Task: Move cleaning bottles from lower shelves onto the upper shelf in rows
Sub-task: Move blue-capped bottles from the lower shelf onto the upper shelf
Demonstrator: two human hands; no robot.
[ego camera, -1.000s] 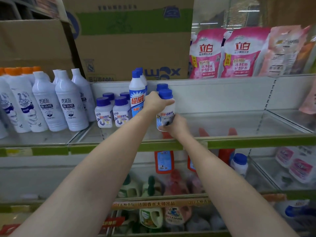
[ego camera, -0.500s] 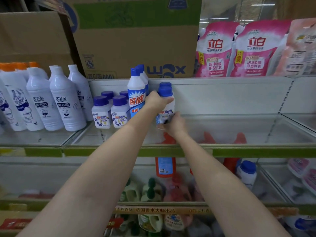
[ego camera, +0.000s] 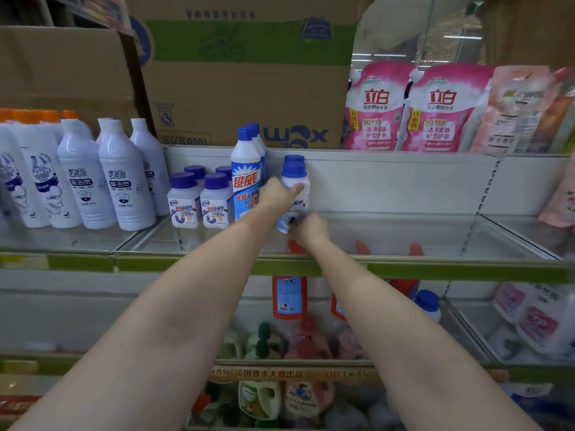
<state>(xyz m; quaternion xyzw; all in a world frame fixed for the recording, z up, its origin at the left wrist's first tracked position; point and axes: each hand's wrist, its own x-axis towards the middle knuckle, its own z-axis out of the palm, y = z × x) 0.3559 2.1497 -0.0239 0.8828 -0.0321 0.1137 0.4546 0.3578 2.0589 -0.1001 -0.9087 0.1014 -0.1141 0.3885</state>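
Two hands on one small blue-capped bottle, upper shelf.

We find the left hand (ego camera: 278, 194) curled round the shoulder of the bottle (ego camera: 295, 186) and the right hand (ego camera: 311, 227) gripping its base; it stands tilted at the glass upper shelf (ego camera: 404, 234), at 3 o'clock of the tall blue-labelled cleaner (ego camera: 246, 181). We judge it light, rigid plastic with a smooth, possibly slippery wall; a hold on the body below the cap looks soundest. Count: four like small bottles (ego camera: 199, 202) at 9 o'clock, two tall cleaners, at least four white bottles (ego camera: 124, 178) further left, one blue-capped bottle (ego camera: 428, 304) on the lower shelf.
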